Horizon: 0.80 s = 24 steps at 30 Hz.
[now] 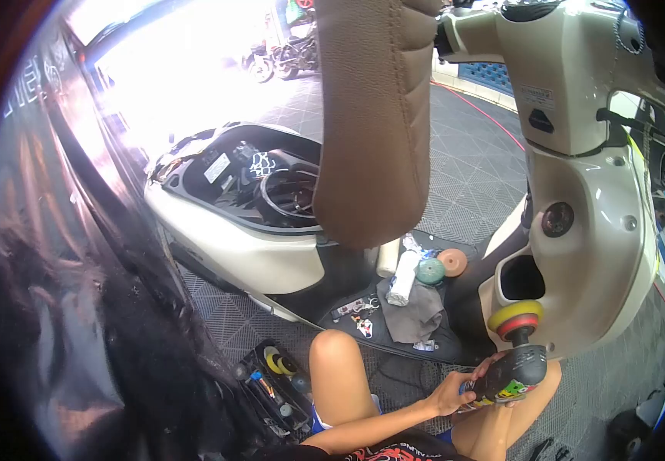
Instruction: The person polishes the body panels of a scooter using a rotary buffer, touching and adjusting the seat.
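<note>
A small handheld polisher [511,375] with a black body and colourful stickers is held in front of the scooter's front panel [590,230]. My left hand [451,393] is closed round its near left side. My right hand [506,406] grips it from below, mostly hidden behind the body. At its head, a yellow and red foam pad [515,319] sits beside the panel, just under the open pocket [521,277]. I cannot tell whether the pad touches the surface.
On the scooter's footboard lie a grey cloth [417,315], a white bottle [402,278], a green pad [430,270], an orange pad [453,263] and keys [363,326]. A raised brown seat [371,123] hangs above. A black tool tray [275,384] stands left of my knee.
</note>
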### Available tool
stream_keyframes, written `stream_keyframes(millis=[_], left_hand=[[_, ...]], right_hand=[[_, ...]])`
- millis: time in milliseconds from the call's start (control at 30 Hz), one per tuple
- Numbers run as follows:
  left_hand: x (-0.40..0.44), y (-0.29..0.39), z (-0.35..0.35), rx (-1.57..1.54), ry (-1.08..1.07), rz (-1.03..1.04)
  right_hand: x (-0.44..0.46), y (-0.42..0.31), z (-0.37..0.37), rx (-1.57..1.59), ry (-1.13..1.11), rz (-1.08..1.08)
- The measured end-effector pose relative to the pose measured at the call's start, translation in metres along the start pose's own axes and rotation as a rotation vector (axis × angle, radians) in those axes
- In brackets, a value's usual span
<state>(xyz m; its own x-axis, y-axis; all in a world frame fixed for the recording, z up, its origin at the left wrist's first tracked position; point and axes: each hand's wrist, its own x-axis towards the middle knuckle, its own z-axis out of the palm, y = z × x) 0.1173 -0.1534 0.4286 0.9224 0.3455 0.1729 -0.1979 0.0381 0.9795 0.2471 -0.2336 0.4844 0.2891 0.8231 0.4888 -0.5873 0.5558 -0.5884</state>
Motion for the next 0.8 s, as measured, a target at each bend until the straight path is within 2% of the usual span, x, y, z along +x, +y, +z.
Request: stream_keyframes(millis=[67, 167, 333, 433, 500, 533, 600, 667, 767, 800], left_hand=[[0.001, 0.011, -0.011, 0.093, -0.058, -0.053], [0.002, 0.022, -0.009, 0.091, 0.012, 0.018], [-0.003, 0.006, -0.01, 0.103, 0.051, 0.0], [0.005, 0.034, -0.019, 0.192, -0.032, -0.043], [-0.002, 0.004, -0.016, 0.092, 0.0, -0.085], [-0.006, -0.02, -0.015, 0.031, 0.047, -0.01], [0.0, -0.023, -0.012, 0.006, 0.084, 0.036], [0.0, 0.006, -0.02, 0.156, 0.023, -0.042], [0.016, 0.063, -0.013, 0.208, 0.008, 0.001], [0.022, 0.077, -0.015, 0.256, -0.04, -0.038]], right_hand=[[0.015, -0.003, -0.006, -0.02, -0.17, -0.015], [0.018, -0.004, -0.002, 0.019, -0.206, 0.032], [0.002, -0.008, 0.018, -0.086, 0.02, 0.109], [-0.004, -0.011, 0.012, -0.162, 0.036, 0.148], [-0.011, -0.004, 0.005, -0.204, 0.015, 0.191], [-0.012, -0.002, 0.004, -0.201, 0.012, 0.177], [-0.011, 0.003, 0.006, -0.152, 0.002, 0.081], [-0.003, -0.002, 0.014, -0.159, -0.023, -0.012], [0.02, -0.027, 0.028, -0.268, -0.129, -0.117], [0.026, -0.036, 0.041, -0.285, -0.089, -0.135]])
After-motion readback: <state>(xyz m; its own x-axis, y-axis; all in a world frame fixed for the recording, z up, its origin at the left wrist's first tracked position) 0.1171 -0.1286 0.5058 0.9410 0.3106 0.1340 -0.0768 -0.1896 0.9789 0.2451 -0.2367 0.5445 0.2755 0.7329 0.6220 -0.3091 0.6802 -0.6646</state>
